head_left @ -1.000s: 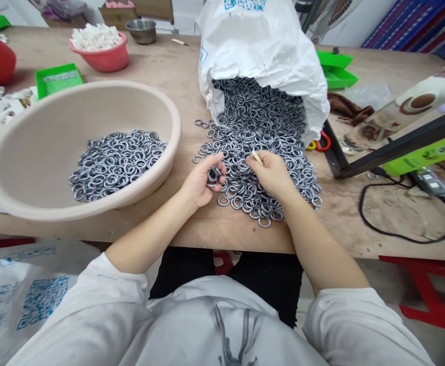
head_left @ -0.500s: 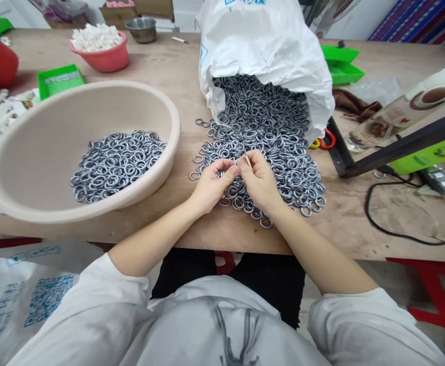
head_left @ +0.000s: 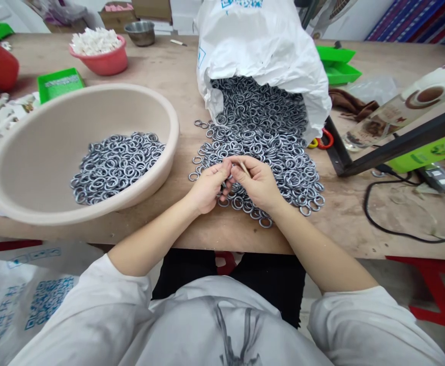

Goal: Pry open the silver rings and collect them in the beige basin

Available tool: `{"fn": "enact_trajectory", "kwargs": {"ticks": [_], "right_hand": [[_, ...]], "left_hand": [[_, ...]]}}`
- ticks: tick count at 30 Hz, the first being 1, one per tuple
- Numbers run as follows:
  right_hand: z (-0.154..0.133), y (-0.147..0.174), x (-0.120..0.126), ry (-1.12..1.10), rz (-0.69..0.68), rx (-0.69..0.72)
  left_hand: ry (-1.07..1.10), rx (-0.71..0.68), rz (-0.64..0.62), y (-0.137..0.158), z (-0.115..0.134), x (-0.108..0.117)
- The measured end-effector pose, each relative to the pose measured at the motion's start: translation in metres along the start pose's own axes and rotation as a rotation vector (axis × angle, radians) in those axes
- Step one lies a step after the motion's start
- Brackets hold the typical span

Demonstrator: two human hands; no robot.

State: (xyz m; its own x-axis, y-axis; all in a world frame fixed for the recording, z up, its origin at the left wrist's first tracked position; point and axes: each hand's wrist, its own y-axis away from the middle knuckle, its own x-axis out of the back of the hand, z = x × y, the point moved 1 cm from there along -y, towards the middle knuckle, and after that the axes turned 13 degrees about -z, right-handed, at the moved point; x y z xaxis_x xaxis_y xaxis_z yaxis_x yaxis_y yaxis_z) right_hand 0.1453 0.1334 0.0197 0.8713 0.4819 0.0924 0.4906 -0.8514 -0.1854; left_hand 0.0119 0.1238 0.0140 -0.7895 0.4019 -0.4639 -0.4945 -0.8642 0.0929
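Note:
My left hand (head_left: pixel 209 189) is closed, fingers curled and thumb pressed on a small grey ring (head_left: pixel 229 177), mostly hidden by the fingers. Against its fingertips rests my right hand (head_left: pixel 259 183), closed around a thin pale stick (head_left: pixel 244 169) that slants up from the grip. Both hands are just above the front of a pile of grey rings (head_left: pixel 291 175), which spills onto the table from a tipped white sack (head_left: pixel 260 46). To the left stands a big beige basin (head_left: pixel 27 147) with a heap of similar rings (head_left: pixel 117 168) in it.
A pink bowl of white pieces (head_left: pixel 106 61), a green tray (head_left: pixel 60 84) and a metal bowl (head_left: pixel 140 34) stand behind the basin. On the right are a dark metal frame (head_left: pixel 393 147), a bottle (head_left: pixel 405 109), red-handled scissors (head_left: pixel 325 140) and a black cable (head_left: pixel 375 223).
My fingers have shifted from a fingertip pinch to a more curled grip, with my left fingers now showing below. The stick lies more slanted. The view has moved slightly.

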Motion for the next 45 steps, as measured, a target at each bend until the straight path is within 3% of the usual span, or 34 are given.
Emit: {"fn": "enact_trajectory", "kwargs": {"ticks": [4, 8, 13, 17, 25, 40, 43, 45], "right_hand": [[0.003, -0.001, 0.002, -0.026, 0.014, -0.003], [0.0, 0.001, 0.013, 0.249, 0.13, 0.075], [-0.015, 0.009, 0.016, 0.63, 0.002, 0.174], [-0.017, 0.011, 0.012, 0.744, -0.046, 0.208], [-0.015, 0.013, 0.013, 0.777, -0.075, 0.217], [-0.016, 0.012, 0.011, 0.741, -0.055, 0.186], [-0.012, 0.007, 0.015, 0.715, 0.006, 0.11], [-0.007, 0.004, 0.024, 0.686, 0.11, 0.042]], "left_hand": [[0.022, 0.042, -0.068, 0.004, 0.002, -0.005], [0.021, 0.02, -0.11, 0.005, 0.004, -0.007], [0.042, 0.004, -0.051, 0.006, 0.005, -0.005], [0.06, 0.012, -0.021, 0.006, 0.004, -0.004], [0.049, -0.03, -0.043, 0.003, 0.002, -0.001], [0.065, 0.021, -0.035, 0.004, 0.004, 0.0], [0.063, 0.032, -0.056, 0.004, 0.005, -0.001], [0.045, 0.039, -0.146, 0.006, 0.006, -0.004]]}}
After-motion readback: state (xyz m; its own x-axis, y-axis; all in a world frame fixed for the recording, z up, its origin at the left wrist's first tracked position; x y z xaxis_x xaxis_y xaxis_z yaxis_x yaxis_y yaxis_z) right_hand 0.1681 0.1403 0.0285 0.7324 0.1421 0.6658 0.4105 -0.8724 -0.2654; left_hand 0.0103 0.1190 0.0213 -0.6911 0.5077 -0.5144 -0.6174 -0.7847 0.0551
